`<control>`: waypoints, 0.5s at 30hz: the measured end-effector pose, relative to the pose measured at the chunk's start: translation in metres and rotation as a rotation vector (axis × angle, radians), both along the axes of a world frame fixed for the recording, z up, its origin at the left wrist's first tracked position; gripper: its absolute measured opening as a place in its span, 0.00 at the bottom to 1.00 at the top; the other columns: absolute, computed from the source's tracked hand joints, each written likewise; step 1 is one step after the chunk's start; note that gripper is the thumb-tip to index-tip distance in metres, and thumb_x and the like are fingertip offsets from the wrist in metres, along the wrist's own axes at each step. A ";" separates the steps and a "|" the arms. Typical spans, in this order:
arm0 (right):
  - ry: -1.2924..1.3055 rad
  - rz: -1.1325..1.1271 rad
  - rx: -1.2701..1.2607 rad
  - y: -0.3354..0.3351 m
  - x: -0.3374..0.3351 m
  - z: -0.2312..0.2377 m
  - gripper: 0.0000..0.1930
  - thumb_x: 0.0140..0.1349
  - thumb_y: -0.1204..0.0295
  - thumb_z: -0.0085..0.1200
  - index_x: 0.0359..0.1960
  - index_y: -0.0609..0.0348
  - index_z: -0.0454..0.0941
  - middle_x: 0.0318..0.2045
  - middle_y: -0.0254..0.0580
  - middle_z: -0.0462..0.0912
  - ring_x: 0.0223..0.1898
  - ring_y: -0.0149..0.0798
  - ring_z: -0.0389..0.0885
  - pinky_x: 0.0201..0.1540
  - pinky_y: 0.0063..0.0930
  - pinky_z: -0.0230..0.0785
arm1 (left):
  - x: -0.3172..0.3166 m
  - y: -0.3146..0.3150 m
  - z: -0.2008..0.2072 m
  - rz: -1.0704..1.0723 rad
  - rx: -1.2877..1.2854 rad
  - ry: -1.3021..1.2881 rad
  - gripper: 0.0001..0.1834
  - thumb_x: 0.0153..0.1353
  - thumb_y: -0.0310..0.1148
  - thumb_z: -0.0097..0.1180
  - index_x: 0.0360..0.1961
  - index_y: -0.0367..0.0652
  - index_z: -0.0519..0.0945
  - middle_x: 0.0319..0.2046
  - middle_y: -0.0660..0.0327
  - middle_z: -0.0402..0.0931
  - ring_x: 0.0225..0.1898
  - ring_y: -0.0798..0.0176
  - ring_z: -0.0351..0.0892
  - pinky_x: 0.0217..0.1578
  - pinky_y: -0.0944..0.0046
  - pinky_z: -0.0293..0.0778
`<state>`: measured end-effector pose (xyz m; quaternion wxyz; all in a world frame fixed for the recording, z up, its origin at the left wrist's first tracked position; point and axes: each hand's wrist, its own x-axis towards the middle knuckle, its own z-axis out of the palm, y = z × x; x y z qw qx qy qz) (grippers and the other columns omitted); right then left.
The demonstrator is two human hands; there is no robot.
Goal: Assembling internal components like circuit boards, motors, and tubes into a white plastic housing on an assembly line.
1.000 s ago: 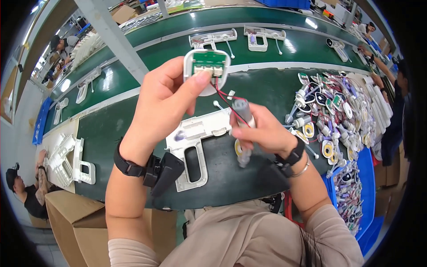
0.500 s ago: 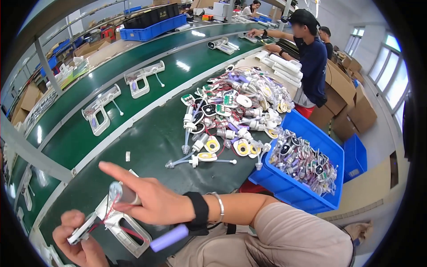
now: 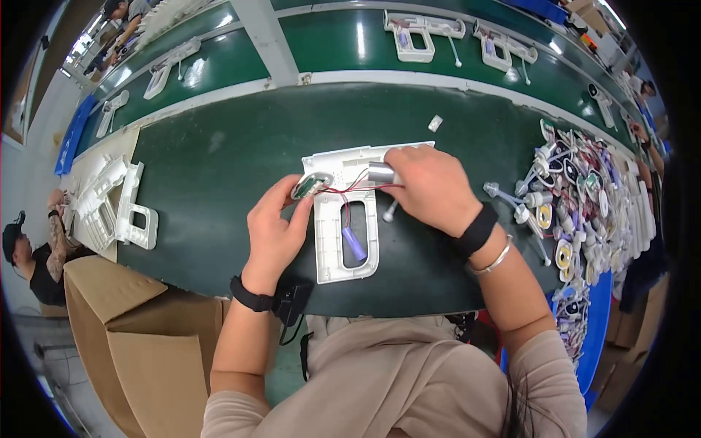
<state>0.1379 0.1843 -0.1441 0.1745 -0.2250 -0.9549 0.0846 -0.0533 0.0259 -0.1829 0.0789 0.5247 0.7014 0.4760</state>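
Between the thumb and fingers of my left hand (image 3: 272, 232) is a small oval white part with a green circuit board (image 3: 314, 185). My right hand (image 3: 436, 191) closes round a silver cylindrical motor (image 3: 380, 172), whose metal end sticks out toward the left hand. Both sit over the upper part of a white plastic housing half (image 3: 326, 244) with a looped handle, lying on the dark green table. Red and dark wires (image 3: 365, 188) run between the parts. On them a purple cylinder (image 3: 354, 243) lies across the handle opening. A thin white tube's tip (image 3: 389, 216) shows below my right hand.
White housing pieces (image 3: 109, 197) are stacked at the left. Wired parts (image 3: 577, 182) heap up at the right, above a blue bin (image 3: 600, 328). Housings ride the green conveyor (image 3: 343, 36) beyond a metal post (image 3: 264, 40). A cardboard box (image 3: 157, 350) stands at the lower left; co-workers are at both sides.
The view has swung left, bringing the housing to the middle. My right hand's fingers, earlier stretched past the motor, now wrap it above the housing. The purple cylinder now lies over the handle opening.
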 end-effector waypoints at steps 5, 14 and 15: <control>0.240 0.090 0.012 0.023 -0.020 -0.053 0.14 0.46 0.68 0.64 0.31 0.64 0.78 0.43 0.55 0.76 0.47 0.54 0.74 0.50 0.42 0.68 | 0.011 0.015 0.004 0.178 -0.174 0.416 0.26 0.55 0.27 0.57 0.58 0.43 0.71 0.33 0.50 0.77 0.34 0.45 0.78 0.34 0.52 0.74; -0.030 -0.020 -0.087 0.002 -0.021 -0.040 0.17 0.52 0.60 0.62 0.35 0.60 0.76 0.38 0.42 0.74 0.46 0.43 0.73 0.45 0.38 0.64 | -0.001 0.025 -0.010 0.233 -0.132 0.759 0.27 0.53 0.27 0.58 0.57 0.37 0.70 0.23 0.55 0.76 0.25 0.51 0.76 0.29 0.55 0.71; -0.046 -0.025 -0.081 0.002 -0.022 -0.040 0.17 0.53 0.59 0.61 0.35 0.60 0.76 0.39 0.42 0.75 0.47 0.43 0.73 0.45 0.38 0.64 | 0.000 0.028 -0.008 0.219 -0.207 0.711 0.27 0.54 0.27 0.58 0.57 0.37 0.70 0.22 0.56 0.75 0.24 0.51 0.75 0.29 0.56 0.71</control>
